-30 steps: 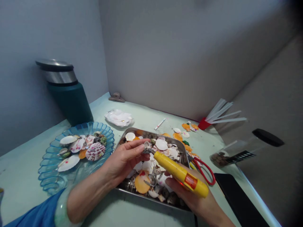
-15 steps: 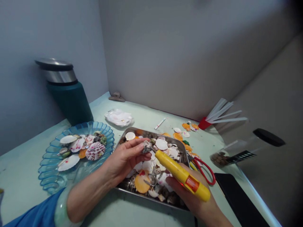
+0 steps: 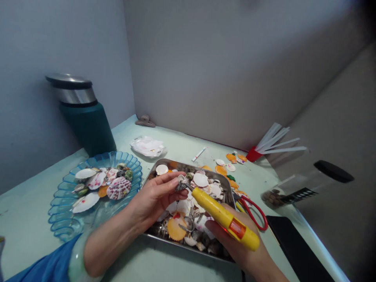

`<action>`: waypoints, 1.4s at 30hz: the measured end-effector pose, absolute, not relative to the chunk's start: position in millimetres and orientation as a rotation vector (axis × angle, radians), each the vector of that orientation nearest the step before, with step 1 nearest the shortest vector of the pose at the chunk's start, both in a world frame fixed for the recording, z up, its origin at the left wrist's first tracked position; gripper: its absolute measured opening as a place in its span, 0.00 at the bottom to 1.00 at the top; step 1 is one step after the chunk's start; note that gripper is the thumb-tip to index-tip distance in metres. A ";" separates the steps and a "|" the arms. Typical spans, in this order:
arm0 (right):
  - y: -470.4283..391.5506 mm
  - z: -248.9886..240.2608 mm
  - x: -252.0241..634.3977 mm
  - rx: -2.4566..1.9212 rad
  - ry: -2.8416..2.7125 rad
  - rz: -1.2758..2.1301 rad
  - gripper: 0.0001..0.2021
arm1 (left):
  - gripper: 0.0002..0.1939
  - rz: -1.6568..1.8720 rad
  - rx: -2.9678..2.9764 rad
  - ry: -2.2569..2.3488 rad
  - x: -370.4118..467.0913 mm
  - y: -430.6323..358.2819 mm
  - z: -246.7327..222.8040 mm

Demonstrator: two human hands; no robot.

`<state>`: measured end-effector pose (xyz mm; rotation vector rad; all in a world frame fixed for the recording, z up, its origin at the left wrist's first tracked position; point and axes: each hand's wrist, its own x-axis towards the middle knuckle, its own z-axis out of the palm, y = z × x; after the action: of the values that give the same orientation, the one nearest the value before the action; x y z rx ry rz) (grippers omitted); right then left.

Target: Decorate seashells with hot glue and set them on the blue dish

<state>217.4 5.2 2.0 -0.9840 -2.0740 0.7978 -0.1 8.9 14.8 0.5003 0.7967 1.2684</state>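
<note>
1. The left hand comes in from the low left, over the near edge of the metal tray. Its palm faces up and to the right.
2. The thumb and fingers pinch a small grey shell – they hold it just above the pile of shells in the tray.
3. The right hand comes in from the low right. It is wrapped around the back end of a yellow glue gun.
4. The gun slants up to the left, and its thin metal tip touches the little shell.
5. The blue sleeve sits at the low left corner of the view.
6. A blue dish with more shells is on the table to the left of the tray, and a green flask stands behind it.
7. Red scissors lie just right of the tray, partly under the gun.
8. Half a second ago it looked almost the same – both hands hold the same things in the same spot.
9. The gun tip has stayed on the shell. The whole view has slid a tiny bit to the right, so the flask looks a bit shifted.
</note>
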 end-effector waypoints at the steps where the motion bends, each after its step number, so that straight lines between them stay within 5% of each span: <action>1: 5.2 1.9 217.5 -0.988 -2.072 0.796 0.06 | 0.13 1.268 0.499 0.798 -0.1 8.8 14.7; 42: 7.0 -3.0 218.5 -0.935 -2.078 0.777 0.03 | 0.12 1.286 0.533 0.822 -0.8 9.2 13.1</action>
<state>218.5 7.0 -3.0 -0.9353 -2.0775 0.7769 -0.8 9.2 13.1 0.5335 0.8219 1.2861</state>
